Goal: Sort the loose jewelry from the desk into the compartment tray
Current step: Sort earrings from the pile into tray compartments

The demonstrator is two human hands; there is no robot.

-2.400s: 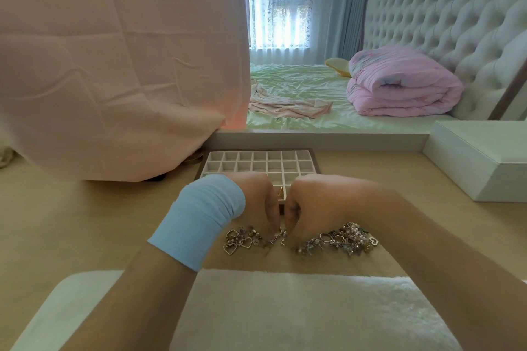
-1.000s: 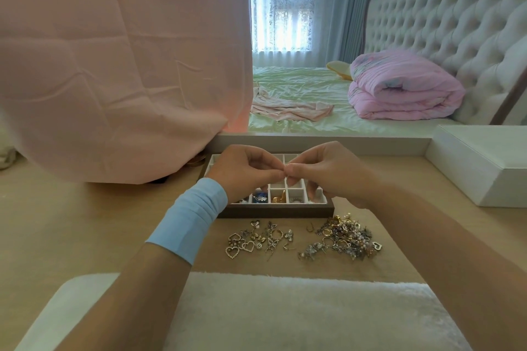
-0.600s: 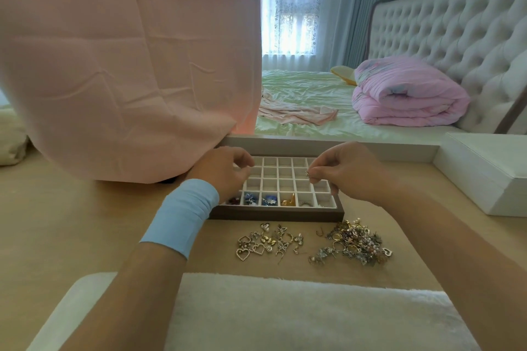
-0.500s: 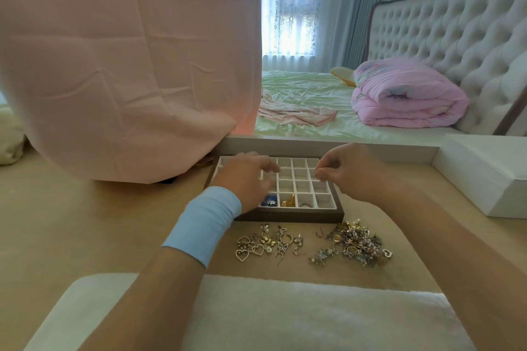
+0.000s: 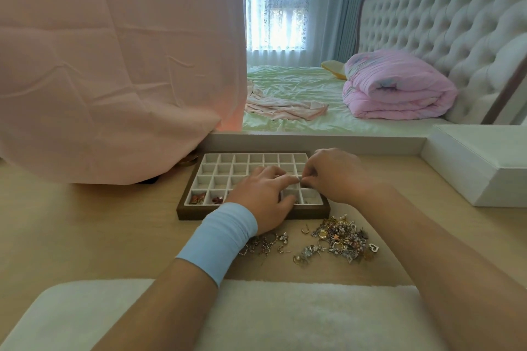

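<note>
The compartment tray (image 5: 182,211), brown-framed with white cells, sits on the desk in front of me. Red pieces (image 5: 198,198) lie in its front-left cells. My left hand (image 5: 261,198), with a blue wristband, lies over the tray's front middle, fingers stretched toward my right hand and thumb off to the side. My right hand (image 5: 335,177) hovers over the tray's right side, its curled fingertips pinching a tiny jewelry piece (image 5: 301,179) that is barely visible. A loose jewelry pile (image 5: 340,239) lies on the desk just in front of the tray. A smaller scatter (image 5: 269,243) lies beside my left wrist.
A large pink cloth-draped object (image 5: 114,65) stands at the back left, close to the tray's corner. A white box (image 5: 482,162) occupies the desk's right side. A white fluffy pad (image 5: 256,316) runs along the near edge. A bed lies beyond the desk.
Both hands rose from the jewelry pile to above the tray, briefly parted, and have now lowered onto its right half with fingertips meeting again. The camera tilted slightly.
</note>
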